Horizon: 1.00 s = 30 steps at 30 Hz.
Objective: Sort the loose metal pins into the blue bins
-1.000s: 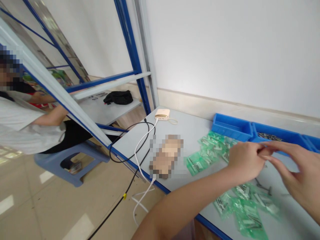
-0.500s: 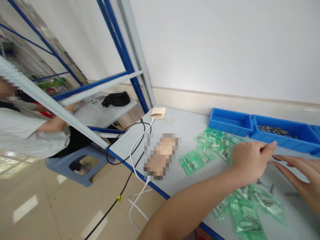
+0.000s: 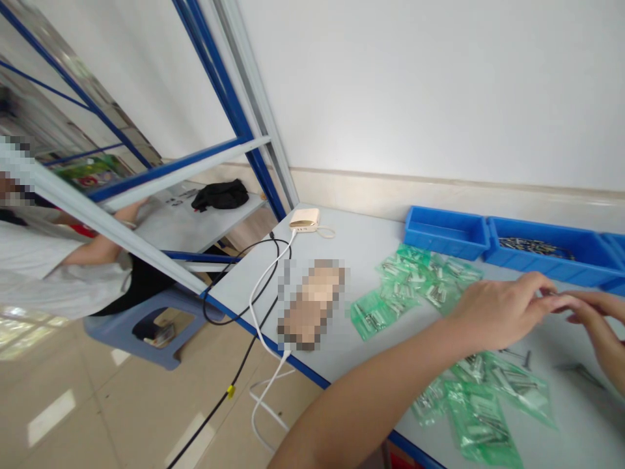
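My left hand [image 3: 508,312] reaches in over the table with its fingers closed in a pinch. At its fingertips it meets my right hand [image 3: 593,316], whose thumb and fingers are pressed together too. Whatever lies between them is too small and hidden to make out. Under and around my left wrist lie green plastic bags of metal screws: a cluster [image 3: 403,280] behind the forearm and another bag [image 3: 481,423] in front of it. Loose dark screws [image 3: 526,359] rest on the table below the hands.
Blue bins stand along the wall; one bin [image 3: 446,231] shows a bare floor, another [image 3: 547,251] holds small metal parts. A pixelated oblong object [image 3: 312,303] and a cream power bank [image 3: 305,220] lie left with cables. A co-worker [image 3: 63,260] sits beyond the blue frame.
My hands have come together; the right hand's fingers, extended before, are now curled against the left fingertips. The view has shifted slightly.
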Available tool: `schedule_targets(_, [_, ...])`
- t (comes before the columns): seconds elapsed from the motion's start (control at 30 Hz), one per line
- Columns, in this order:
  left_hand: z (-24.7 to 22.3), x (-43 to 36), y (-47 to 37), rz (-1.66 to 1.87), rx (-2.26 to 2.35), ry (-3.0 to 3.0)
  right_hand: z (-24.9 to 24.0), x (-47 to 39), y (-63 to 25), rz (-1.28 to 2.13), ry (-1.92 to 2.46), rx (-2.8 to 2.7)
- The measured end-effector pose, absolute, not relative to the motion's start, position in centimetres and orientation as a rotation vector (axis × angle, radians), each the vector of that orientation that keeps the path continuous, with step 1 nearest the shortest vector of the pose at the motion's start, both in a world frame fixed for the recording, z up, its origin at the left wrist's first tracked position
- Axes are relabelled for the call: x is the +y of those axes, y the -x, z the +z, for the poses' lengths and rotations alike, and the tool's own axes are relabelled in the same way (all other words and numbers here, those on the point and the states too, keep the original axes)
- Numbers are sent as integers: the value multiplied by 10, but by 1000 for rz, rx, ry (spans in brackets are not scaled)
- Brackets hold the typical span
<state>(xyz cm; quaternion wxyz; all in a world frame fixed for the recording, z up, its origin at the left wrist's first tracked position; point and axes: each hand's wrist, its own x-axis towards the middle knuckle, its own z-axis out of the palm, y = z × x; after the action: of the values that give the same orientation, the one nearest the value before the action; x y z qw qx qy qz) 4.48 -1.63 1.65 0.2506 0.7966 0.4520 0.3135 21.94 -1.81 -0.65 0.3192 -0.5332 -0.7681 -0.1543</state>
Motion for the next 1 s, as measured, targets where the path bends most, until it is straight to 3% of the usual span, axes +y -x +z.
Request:
schedule_targets(0.23, [23, -18, -40, 881, 1269, -2161, 11, -21, -210, 34, 1469, -2067])
schedule_targets(0.47, [19, -16, -39, 870, 1295, -2149, 3, -21, -212, -381, 1374, -2031])
schedule_targets(0.8, [13, -11, -39, 899, 1211, -2176, 12, -20, -213, -83, 1441, -2091])
schedule_targets(1.0, [12, -10, -40, 889, 1232, -2182, 7, -20, -214, -396, 1272, -2118])
